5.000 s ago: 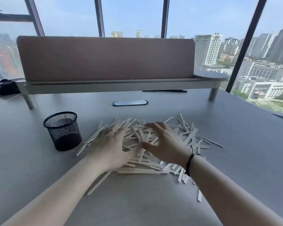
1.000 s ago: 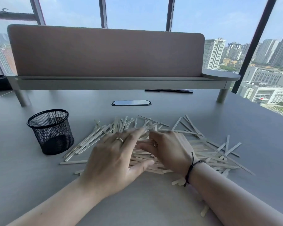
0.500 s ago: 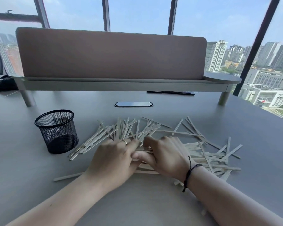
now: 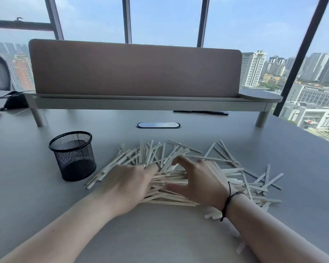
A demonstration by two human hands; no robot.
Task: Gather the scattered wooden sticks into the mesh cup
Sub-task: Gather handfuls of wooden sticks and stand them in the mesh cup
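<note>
Pale wooden sticks (image 4: 254, 185) lie scattered in a loose pile on the grey desk (image 4: 160, 234). An upright black mesh cup (image 4: 72, 156) stands to the left of the pile, with the nearest stick ends just beside its base. My left hand (image 4: 129, 185), wearing a ring, has its fingers curled into a bundle of sticks at the pile's centre; the fingertips are hidden. My right hand (image 4: 201, 181) lies on the pile with thumb and forefinger spread apart around the same bundle. Its thumb is blurred.
A raised shelf with a tall brown divider panel (image 4: 135, 71) runs along the back of the desk. A cable grommet (image 4: 158, 125) sits in front of it and a black pen (image 4: 199, 112) under it. A dark bag (image 4: 13, 102) and chair are far left.
Over the last second both hands drew sticks together into a bundle at the centre. Since half a second ago my right hand has spread its thumb and forefinger apart, while the left stays curled in.
</note>
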